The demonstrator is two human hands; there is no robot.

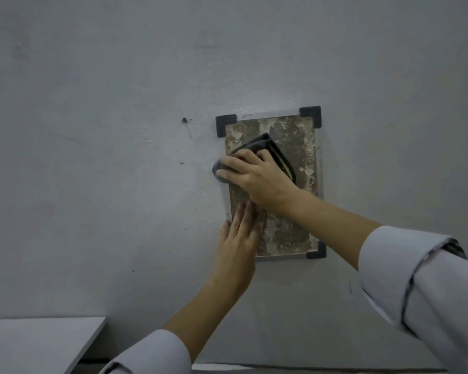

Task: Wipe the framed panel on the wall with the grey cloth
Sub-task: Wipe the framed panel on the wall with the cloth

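A framed panel (292, 136) hangs on the grey wall, its mottled brown-and-white face held by dark corner brackets. My right hand (257, 176) presses a folded grey cloth (270, 147) flat against the panel's upper left part; the cloth spills past the left edge of the frame. Fingers lie extended over the cloth. My left hand (238, 244) rests flat with straight fingers on the panel's lower left corner, covering that bracket.
A small screw (184, 120) sticks out of the wall left of the panel. A white table corner (38, 344) shows at the bottom left. Light sleeves cover both forearms.
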